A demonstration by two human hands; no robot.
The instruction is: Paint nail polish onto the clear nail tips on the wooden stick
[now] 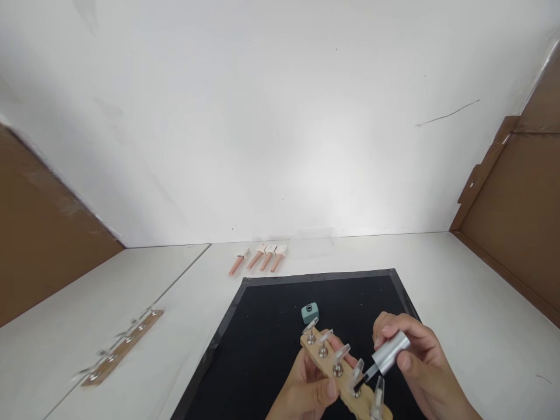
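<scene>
Left hand [306, 389] gripping a pale wooden strip [346, 386] bearing clear plastic tips [342, 353] over the black rectangular mat [254, 338], right hand [431, 363] pinching a silver-handled brush [391, 352], open squarish teal bottle [310, 314] toward the mat's far edge, contents hidden

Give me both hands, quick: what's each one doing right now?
Left hand: closed around the wooden strip.
Right hand: closed on the brush, gripping its silver handle.

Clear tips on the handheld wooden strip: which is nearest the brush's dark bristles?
The fourth clear tip from the far end of the wooden strip: the dark bristles are right by it; others stand farther off.
</scene>
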